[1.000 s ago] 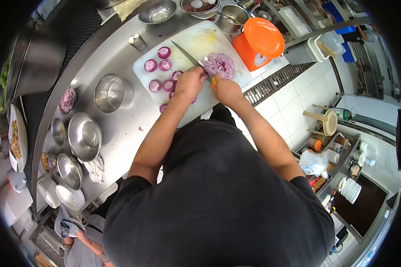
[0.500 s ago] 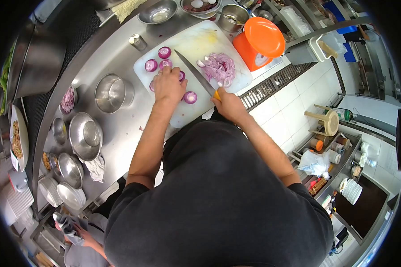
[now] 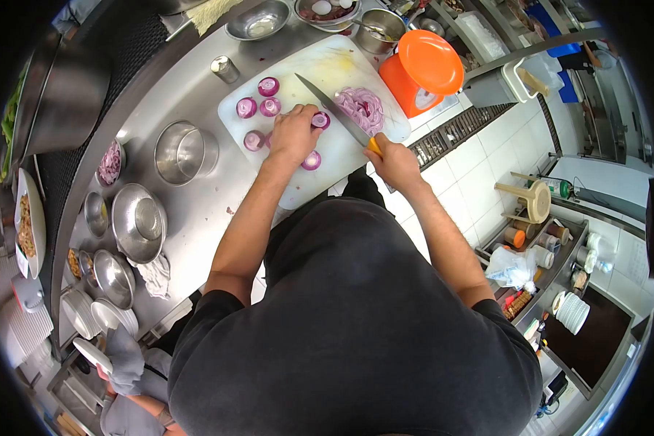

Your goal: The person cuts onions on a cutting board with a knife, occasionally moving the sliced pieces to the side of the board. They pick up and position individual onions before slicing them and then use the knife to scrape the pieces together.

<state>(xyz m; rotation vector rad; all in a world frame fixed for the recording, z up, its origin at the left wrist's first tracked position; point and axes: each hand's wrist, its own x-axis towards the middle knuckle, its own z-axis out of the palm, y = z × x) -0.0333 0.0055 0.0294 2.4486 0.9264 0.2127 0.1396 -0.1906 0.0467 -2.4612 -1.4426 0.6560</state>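
My right hand (image 3: 398, 164) is closed around the yellow handle of a kitchen knife (image 3: 334, 110), whose blade lies slantwise over the cutting board (image 3: 305, 192). A pile of sliced red onion (image 3: 361, 109) sits against the far side of the blade. Left of the knife, my left hand (image 3: 295, 133) has its fingers curled on a halved red onion (image 3: 320, 120), close to the blade. Several more red onion halves (image 3: 269, 107) are spread on the board to the left of and below that hand.
An orange kitchen scale (image 3: 421, 69) stands at the board's right edge. On the steel counter are a metal pot (image 3: 185, 152), metal bowls (image 3: 139, 223) and a small metal cup (image 3: 225, 69). At lower left, another person holds a plate (image 3: 93, 354) and a grey cloth (image 3: 126, 361).
My left hand has moved right with an onion half. The knife in my right hand has shifted right, pushing the slices along. The other person's plate has come into clearer view.
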